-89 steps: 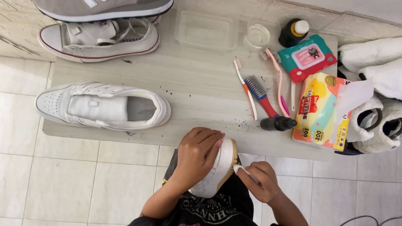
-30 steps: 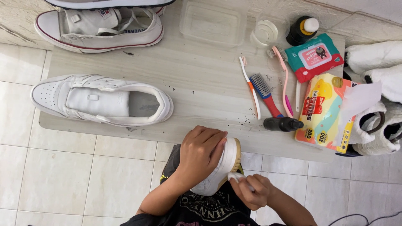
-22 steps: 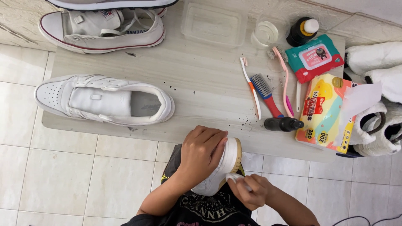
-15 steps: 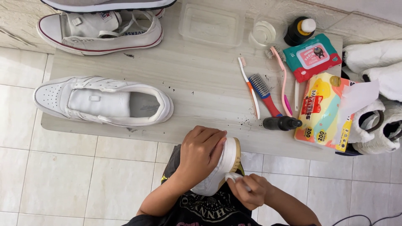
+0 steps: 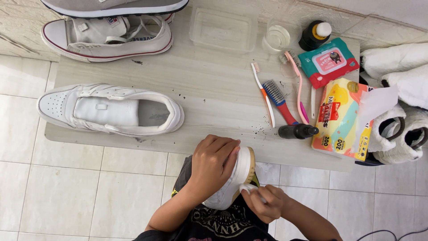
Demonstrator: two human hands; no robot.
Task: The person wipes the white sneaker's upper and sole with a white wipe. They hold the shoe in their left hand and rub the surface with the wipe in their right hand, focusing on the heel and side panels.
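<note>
My left hand [image 5: 215, 161] grips a white sneaker with a tan sole [image 5: 238, 178], held on its side over my lap below the board's front edge. My right hand [image 5: 263, 201] is closed on a small white wipe [image 5: 248, 189] pressed against the sneaker's sole edge. The matching white sneaker [image 5: 111, 110] lies on the pale wooden board [image 5: 214, 93], toe pointing left.
On the board lie a canvas sneaker [image 5: 107, 35], a clear plastic tub [image 5: 223, 29], a small glass [image 5: 277, 38], toothbrushes and a blue brush [image 5: 278, 96], a black bottle [image 5: 298, 131], wipe packs [image 5: 341, 118]. White rolled cloths [image 5: 401, 107] sit at right. Tiled floor surrounds.
My right hand has shifted slightly along the sneaker's sole edge with the wipe. My left hand keeps its grip; the view has drifted a little.
</note>
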